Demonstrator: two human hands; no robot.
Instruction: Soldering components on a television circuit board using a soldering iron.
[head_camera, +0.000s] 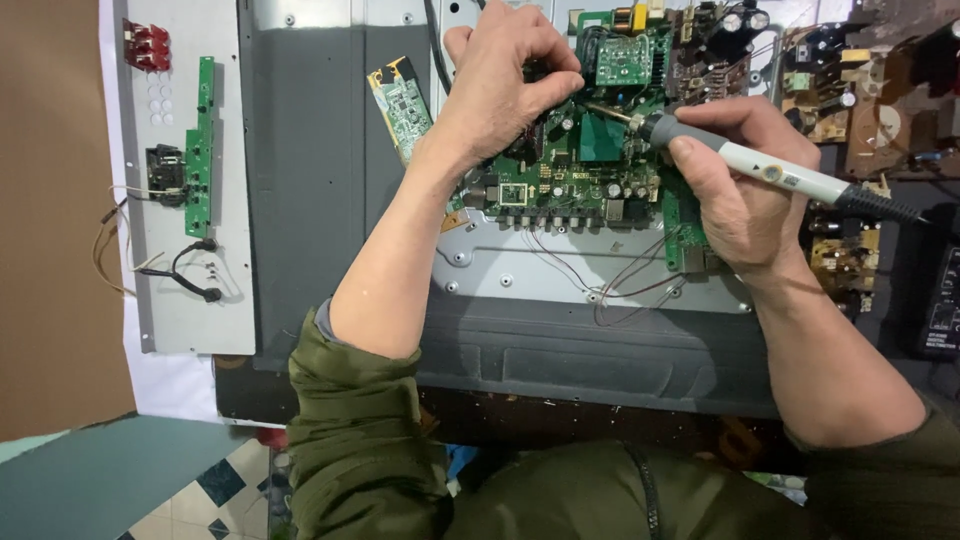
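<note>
A large green circuit board (585, 185) lies on a metal chassis plate (520, 270). My right hand (735, 190) grips a grey and white soldering iron (770, 172), its tip touching the board near a dark square chip (600, 138). My left hand (505, 75) hovers over the board's upper part with its fingers pinched together close to the iron's tip; what they pinch is hidden. Thin red wires (610, 285) trail from the board's lower edge.
A small loose green board (402, 105) lies to the left on a grey panel (305, 180). A narrow green strip board (203, 145) and black cables (190, 275) sit on a light plate at far left. Brown circuit boards (860, 100) crowd the right side.
</note>
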